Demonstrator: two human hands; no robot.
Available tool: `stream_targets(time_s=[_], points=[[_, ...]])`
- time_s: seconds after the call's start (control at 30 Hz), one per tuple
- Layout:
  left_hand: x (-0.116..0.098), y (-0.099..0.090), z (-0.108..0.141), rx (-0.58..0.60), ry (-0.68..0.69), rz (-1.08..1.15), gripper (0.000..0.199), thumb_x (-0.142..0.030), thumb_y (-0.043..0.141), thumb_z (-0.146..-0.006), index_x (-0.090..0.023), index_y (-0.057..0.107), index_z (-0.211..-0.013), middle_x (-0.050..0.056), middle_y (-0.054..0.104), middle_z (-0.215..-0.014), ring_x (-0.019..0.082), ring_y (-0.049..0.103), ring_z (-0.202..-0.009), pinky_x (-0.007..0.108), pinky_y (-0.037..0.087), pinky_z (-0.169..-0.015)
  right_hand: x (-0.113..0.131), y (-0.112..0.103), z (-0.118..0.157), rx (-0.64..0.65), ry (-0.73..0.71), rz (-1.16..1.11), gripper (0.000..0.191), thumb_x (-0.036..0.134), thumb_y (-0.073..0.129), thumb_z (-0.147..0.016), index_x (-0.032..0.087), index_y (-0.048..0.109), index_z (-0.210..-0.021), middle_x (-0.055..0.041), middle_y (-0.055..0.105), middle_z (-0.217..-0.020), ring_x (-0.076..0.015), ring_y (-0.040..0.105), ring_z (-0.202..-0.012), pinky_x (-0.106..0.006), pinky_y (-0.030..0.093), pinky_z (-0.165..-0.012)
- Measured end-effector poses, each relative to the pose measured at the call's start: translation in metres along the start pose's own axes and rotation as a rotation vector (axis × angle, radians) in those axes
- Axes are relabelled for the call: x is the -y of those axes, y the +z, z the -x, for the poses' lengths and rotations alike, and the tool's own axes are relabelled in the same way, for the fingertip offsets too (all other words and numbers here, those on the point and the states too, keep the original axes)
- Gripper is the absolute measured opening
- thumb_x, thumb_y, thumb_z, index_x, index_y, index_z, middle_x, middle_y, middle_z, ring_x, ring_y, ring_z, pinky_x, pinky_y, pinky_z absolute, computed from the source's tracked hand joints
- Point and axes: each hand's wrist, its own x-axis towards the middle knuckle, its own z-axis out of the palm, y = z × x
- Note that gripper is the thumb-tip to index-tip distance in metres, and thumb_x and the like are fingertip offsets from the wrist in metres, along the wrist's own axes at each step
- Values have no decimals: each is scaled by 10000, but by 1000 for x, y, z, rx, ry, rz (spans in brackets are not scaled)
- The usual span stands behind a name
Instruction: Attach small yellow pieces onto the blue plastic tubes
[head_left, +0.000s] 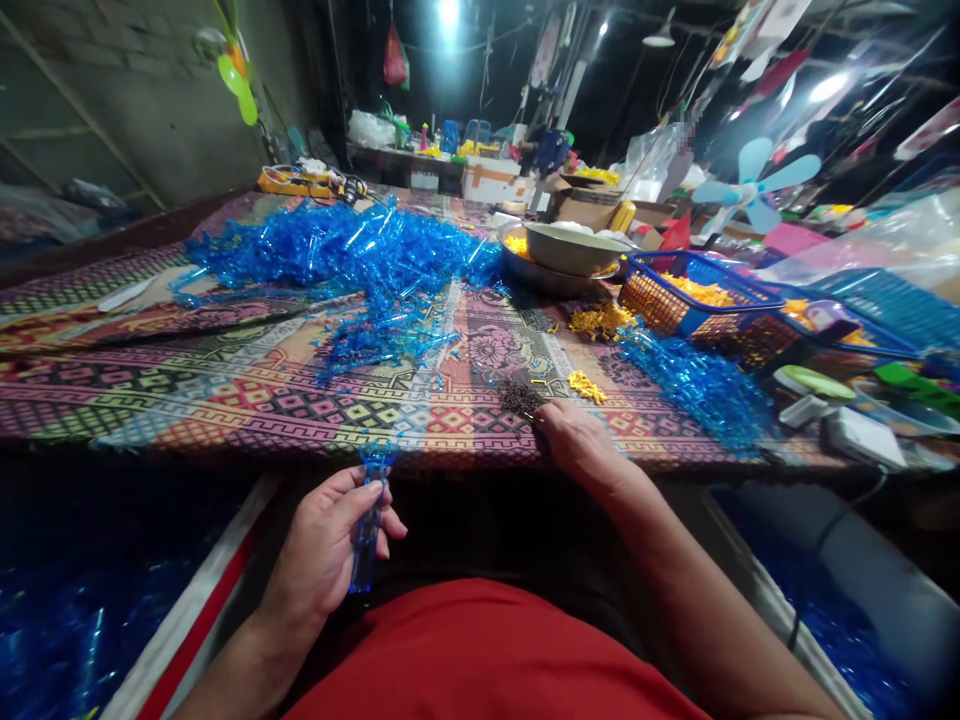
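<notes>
A blue plastic strip (368, 530) is held in the left hand (319, 550); what looks like a dark brush (519, 398) is gripped by the right hand (577, 445) over a woven mat (247, 400)

Translucent blue plastic strip (368, 530), multicoloured diamond-patterned mat (255, 415)
</notes>
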Motion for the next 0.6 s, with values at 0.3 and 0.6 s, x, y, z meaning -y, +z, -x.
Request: stream_targets(time_s=[0.3,0.6], points=[[-1,-7,1,-46,6,4,210,-276,628,-729,-127,565,-862,19,621,-656,139,606,-497,202,416,-380,-10,11,10,-196,-1,-138,153,164,412,-889,142,562,-898,-94,570,-859,-190,510,-788,-274,373,-676],[4,-9,3,-38,-26,-5,191,-291,618,-735,-130,567,-825,21,623,-615,130,587,-473,203,418,-387,30,4,15,-280,-245,-375,167,191,423,-903,172,589,-892,-83,565,-867,-161,531,-775,-257,437,-675]])
